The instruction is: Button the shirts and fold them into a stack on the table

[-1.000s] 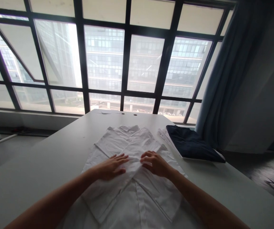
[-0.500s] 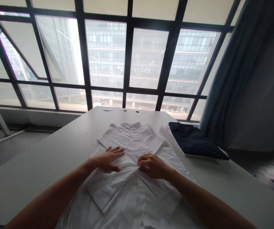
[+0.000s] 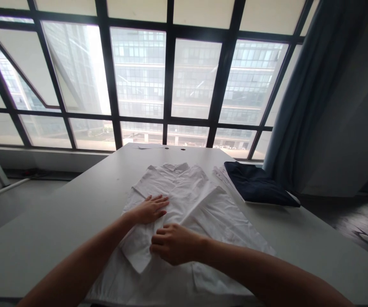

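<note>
A white collared shirt [image 3: 177, 192] lies spread on the table, its collar pointing away from me. My left hand [image 3: 150, 209] presses flat on the shirt's left part, fingers stretched out. Just below and to the right, my right hand [image 3: 175, 244] is closed with curled fingers on the shirt's fabric, near a folded-in sleeve end with a pointed corner. The exact pinch is hidden under the fingers. Creases run diagonally from the right shoulder toward this hand.
The white table [image 3: 84, 213] reaches toward large dark-framed windows. At the right edge rests a folded dark navy garment [image 3: 257, 183] beside some white cloth. A blue-grey curtain [image 3: 292, 115] hangs behind it. Two small dark holes lie at the table's far end.
My right hand has moved left and toward me, drawing the right sleeve's fabric across the shirt. My left hand stays nearly in place, still flat. The view has shifted slightly.
</note>
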### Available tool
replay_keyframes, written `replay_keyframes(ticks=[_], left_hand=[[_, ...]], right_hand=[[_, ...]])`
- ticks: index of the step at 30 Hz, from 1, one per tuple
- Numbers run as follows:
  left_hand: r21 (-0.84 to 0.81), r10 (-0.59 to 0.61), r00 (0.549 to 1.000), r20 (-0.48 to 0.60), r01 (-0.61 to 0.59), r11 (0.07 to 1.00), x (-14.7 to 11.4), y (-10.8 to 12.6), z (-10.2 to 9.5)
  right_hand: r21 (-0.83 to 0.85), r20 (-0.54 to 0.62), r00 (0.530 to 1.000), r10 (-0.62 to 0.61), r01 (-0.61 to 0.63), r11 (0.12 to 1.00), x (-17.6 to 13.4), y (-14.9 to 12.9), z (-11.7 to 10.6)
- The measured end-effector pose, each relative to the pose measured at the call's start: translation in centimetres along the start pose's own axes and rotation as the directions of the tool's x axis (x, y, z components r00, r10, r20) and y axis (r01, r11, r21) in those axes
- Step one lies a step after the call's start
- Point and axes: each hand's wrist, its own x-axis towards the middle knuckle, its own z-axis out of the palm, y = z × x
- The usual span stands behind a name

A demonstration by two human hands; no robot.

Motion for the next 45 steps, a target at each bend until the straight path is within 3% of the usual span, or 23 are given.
replay_keyframes(ticks=[2,5,7,8,9,12,14,15,16,18,20,23,26,27,30,33,36,39,45], left_hand=[[-0.012,0.006,1.0,0.017,-0.005,1.0,0.0,0.0,-0.3],[-0.023,0.001,0.999,0.045,0.0,1.0,0.0,0.0,-0.6],[-0.023,-0.015,0.999,0.038,0.016,1.0,-0.1,0.1,-0.6],[-0.018,-0.027,0.999,0.038,0.027,0.999,-0.1,0.1,-0.6],[-0.008,-0.039,0.998,0.047,0.04,0.999,-0.2,0.3,-0.5],[0.043,-0.075,0.991,0.112,0.071,0.997,-0.3,1.1,-0.7],[0.064,-0.09,0.98,0.177,0.08,0.995,-0.5,1.7,-1.2],[0.067,-0.096,0.972,0.217,0.083,0.994,-0.5,2.0,-1.5],[0.069,-0.1,0.961,0.256,0.086,0.994,-0.6,2.2,-1.8],[0.077,-0.103,0.943,0.316,0.083,0.994,-0.8,2.5,-2.6],[0.073,-0.087,0.939,0.334,0.066,0.995,-1.0,2.9,-3.3],[0.054,-0.063,0.97,0.236,0.052,0.997,-0.5,4.0,-3.8],[0.077,-0.018,1.0,-0.005,0.018,0.997,0.9,5.4,-3.0],[0.079,0.022,0.999,-0.04,-0.019,0.997,1.4,5.7,-2.5],[0.004,0.131,0.991,0.017,-0.131,0.991,2.6,6.0,-0.7],[-0.073,0.153,0.987,0.054,-0.149,0.986,3.0,5.4,0.6],[-0.086,0.146,0.988,0.041,-0.142,0.986,2.9,5.0,0.7],[-0.092,0.13,0.99,0.05,-0.125,0.988,2.9,5.1,0.5],[-0.097,0.12,0.992,0.035,-0.116,0.989,3.0,5.2,0.9]], right_hand=[[0.057,-0.018,0.999,0.032,-0.031,0.998,-0.3,-0.3,0.1],[0.271,-0.066,0.997,0.038,-0.018,0.962,-1.1,0.8,-0.1],[0.402,-0.112,0.984,0.14,-0.084,0.912,-2.1,3.3,-0.2],[0.431,-0.127,0.958,0.256,-0.179,0.885,-2.8,5.1,-0.1],[0.415,-0.114,0.918,0.38,-0.304,0.858,-3.8,7.1,0.2],[0.211,0.01,0.668,0.744,-0.729,0.651,-7.6,12.9,1.8],[0.08,0.208,0.485,0.85,-0.874,0.479,-10.5,15.2,3.2],[0.059,0.29,0.424,0.858,-0.903,0.426,-11.8,15.8,3.8],[0.042,0.334,0.394,0.856,-0.914,0.404,-12.9,16.1,4.3],[0.028,0.359,0.401,0.843,-0.907,0.419,-14.4,15.9,4.5],[0.03,0.345,0.467,0.814,-0.872,0.488,-15.0,15.6,4.0],[0.047,0.292,0.513,0.807,-0.851,0.523,-14.9,16.1,3.1],[0.011,0.169,0.445,0.88,-0.893,0.449,-14.5,18.0,3.7],[-0.002,0.157,0.415,0.896,-0.907,0.421,-14.4,18.7,4.2],[-0.013,0.244,0.329,0.912,-0.94,0.342,-14.4,21.1,6.2],[-0.029,0.253,0.258,0.932,-0.961,0.274,-14.3,23.7,7.5],[-0.047,0.196,0.246,0.949,-0.964,0.26,-13.5,26.2,8.3],[-0.036,0.236,0.25,0.939,-0.963,0.266,-12.7,28.4,9.4],[-0.042,0.339,0.116,0.934,-0.989,0.139,-12.7,31.6,11.1]])
